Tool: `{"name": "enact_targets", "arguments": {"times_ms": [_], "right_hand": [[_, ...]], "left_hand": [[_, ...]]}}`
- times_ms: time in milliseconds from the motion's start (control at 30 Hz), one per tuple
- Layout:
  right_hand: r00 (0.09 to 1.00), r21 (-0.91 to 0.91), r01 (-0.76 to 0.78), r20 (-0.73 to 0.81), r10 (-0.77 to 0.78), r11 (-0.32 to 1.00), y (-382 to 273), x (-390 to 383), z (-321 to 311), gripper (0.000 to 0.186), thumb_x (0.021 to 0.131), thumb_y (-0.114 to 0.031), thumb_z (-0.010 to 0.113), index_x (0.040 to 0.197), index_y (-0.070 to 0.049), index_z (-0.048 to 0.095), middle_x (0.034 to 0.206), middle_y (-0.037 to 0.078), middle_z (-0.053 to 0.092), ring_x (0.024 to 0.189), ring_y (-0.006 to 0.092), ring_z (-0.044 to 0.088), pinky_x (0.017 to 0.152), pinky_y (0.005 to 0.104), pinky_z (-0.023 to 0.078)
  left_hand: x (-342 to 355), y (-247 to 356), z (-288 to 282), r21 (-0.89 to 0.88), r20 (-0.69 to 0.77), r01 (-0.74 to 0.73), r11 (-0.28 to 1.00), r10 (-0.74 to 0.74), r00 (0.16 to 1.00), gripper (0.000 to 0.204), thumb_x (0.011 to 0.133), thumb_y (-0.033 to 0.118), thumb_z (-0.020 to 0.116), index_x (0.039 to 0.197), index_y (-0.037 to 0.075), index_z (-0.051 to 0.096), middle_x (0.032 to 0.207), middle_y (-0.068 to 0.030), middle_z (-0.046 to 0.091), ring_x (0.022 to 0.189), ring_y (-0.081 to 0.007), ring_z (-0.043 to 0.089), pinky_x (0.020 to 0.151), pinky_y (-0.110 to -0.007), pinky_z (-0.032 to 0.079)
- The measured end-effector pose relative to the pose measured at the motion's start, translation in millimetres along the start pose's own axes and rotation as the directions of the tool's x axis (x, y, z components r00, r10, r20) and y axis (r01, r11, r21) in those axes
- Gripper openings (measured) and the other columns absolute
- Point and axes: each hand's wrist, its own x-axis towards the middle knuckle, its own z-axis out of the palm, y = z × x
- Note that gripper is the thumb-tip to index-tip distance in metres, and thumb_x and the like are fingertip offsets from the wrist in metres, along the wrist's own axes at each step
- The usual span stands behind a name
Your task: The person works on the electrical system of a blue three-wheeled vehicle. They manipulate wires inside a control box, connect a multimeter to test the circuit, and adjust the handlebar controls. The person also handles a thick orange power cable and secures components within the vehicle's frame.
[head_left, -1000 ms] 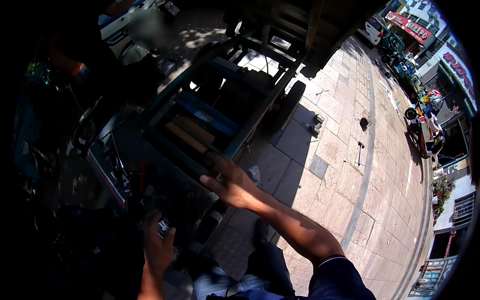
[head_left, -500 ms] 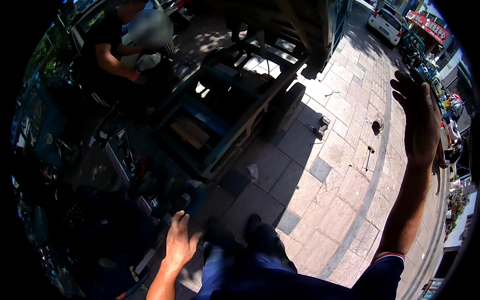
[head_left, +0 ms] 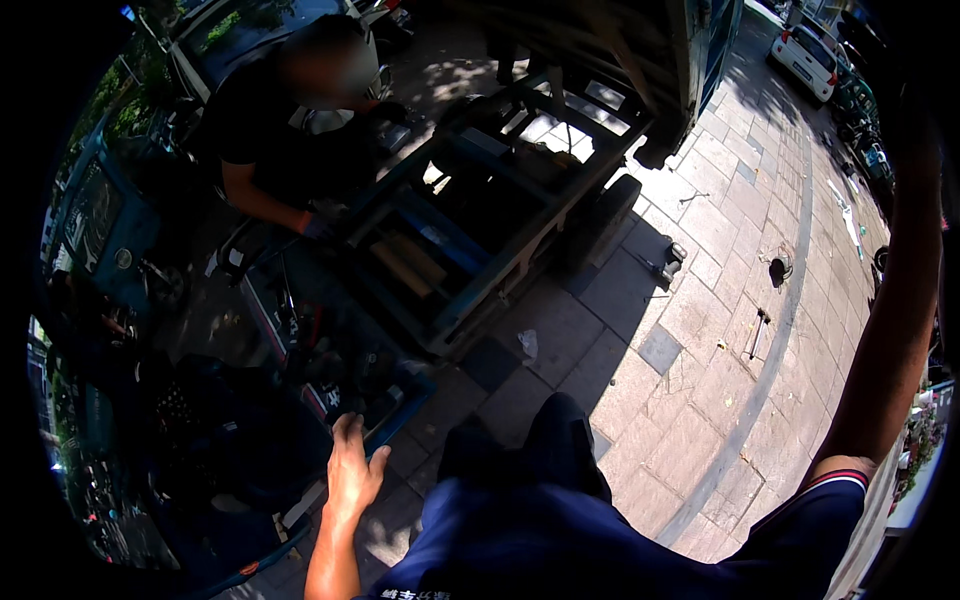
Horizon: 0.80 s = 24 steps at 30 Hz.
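My left hand [head_left: 353,470] hangs in the lower middle, thumb apart from the fingers, with nothing in it. Just beyond its fingertips is a dark blue-edged tray or case [head_left: 402,408] of tools, its contents hard to make out in shadow. My right arm [head_left: 885,330] is raised along the right side. The right hand [head_left: 912,135] falls into the dark rim of the picture, so its fingers cannot be read. In front of me stands a blue metal vehicle frame [head_left: 478,285] with a wheel [head_left: 612,215] and a brown board [head_left: 405,262] inside.
A co-worker in black [head_left: 275,150] bends over the frame's left side, gloved. On the paving lie a power tool [head_left: 672,262], a long-handled tool [head_left: 759,333], a small dark round part [head_left: 779,268] and a crumpled plastic scrap [head_left: 528,344]. A white car [head_left: 803,62] is parked far right.
My view has swung left, and the scene sits further right. The right hand has gone out toward the dark rim. The co-worker leans nearer, one arm reaching lower toward the frame.
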Motion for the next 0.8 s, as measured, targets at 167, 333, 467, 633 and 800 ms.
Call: {"name": "enact_targets", "arguments": {"times_ms": [167, 333, 467, 633, 800], "right_hand": [[0.985, 0.142, -0.112, -0.112, 0.128, 0.983, -13, -11, 34, 0.048, 0.109, -0.024, 0.048, 0.154, -0.008, 0.041, 0.144, 0.020, 0.056, 0.133, 0.0358, 0.056, 0.110, 0.0479, 0.048], [0.974, 0.260, -0.146, -0.133, 0.185, 0.954, -15, -26, 73, 0.048, 0.105, -0.023, 0.053, 0.150, -0.007, 0.044, 0.139, 0.020, 0.057, 0.128, 0.0357, 0.057, 0.108, 0.0472, 0.048], [0.973, 0.315, -0.145, -0.125, 0.192, 0.938, 2, -30, 101, 0.048, 0.103, -0.022, 0.057, 0.146, -0.005, 0.047, 0.135, 0.020, 0.058, 0.125, 0.0355, 0.057, 0.106, 0.0466, 0.048], [0.969, 0.369, -0.147, -0.134, 0.209, 0.918, 28, -28, 132, 0.047, 0.099, -0.020, 0.062, 0.142, -0.003, 0.049, 0.130, 0.020, 0.059, 0.120, 0.0354, 0.058, 0.103, 0.0459, 0.048], [0.967, 0.358, -0.114, -0.173, 0.186, 0.927, 57, -19, 148, 0.047, 0.096, -0.019, 0.066, 0.137, -0.001, 0.052, 0.125, 0.020, 0.060, 0.116, 0.0352, 0.059, 0.101, 0.0452, 0.048]], "left_hand": [[0, 16, 17, 0.043, -0.136, 0.071, 0.997, -0.065, 0.989, 0.063, 0.090, 0.013, 0.076, 0.145, -0.005, 0.050, 0.154, -0.0258, 0.043, 0.134, -0.0451, 0.055, 0.110, -0.046, 0.049], [-8, -10, 109, -0.145, -0.114, 0.260, 0.955, -0.277, 0.954, 0.060, 0.090, 0.014, 0.077, 0.142, -0.003, 0.052, 0.147, -0.0263, 0.050, 0.128, -0.0425, 0.059, 0.103, -0.043, 0.053], [-61, -36, 211, -0.182, 0.148, 0.602, 0.777, -0.584, 0.798, 0.057, 0.089, 0.025, 0.079, 0.135, -0.006, 0.063, 0.124, -0.0276, 0.068, 0.116, -0.0429, 0.067, 0.103, -0.043, 0.052], [-172, -66, 295, -0.532, 0.497, 0.831, 0.163, -0.734, 0.463, 0.043, 0.096, 0.027, 0.072, 0.128, 0.002, 0.060, 0.115, -0.0159, 0.068, 0.114, -0.0297, 0.068, 0.089, -0.047, 0.057], [-150, -20, 285, -0.993, 0.114, 0.094, -0.068, -0.445, 0.888, 0.055, 0.104, 0.039, 0.060, 0.150, 0.013, 0.043, 0.137, -0.0140, 0.058, 0.127, -0.0262, 0.062, 0.086, -0.051, 0.057]]}}
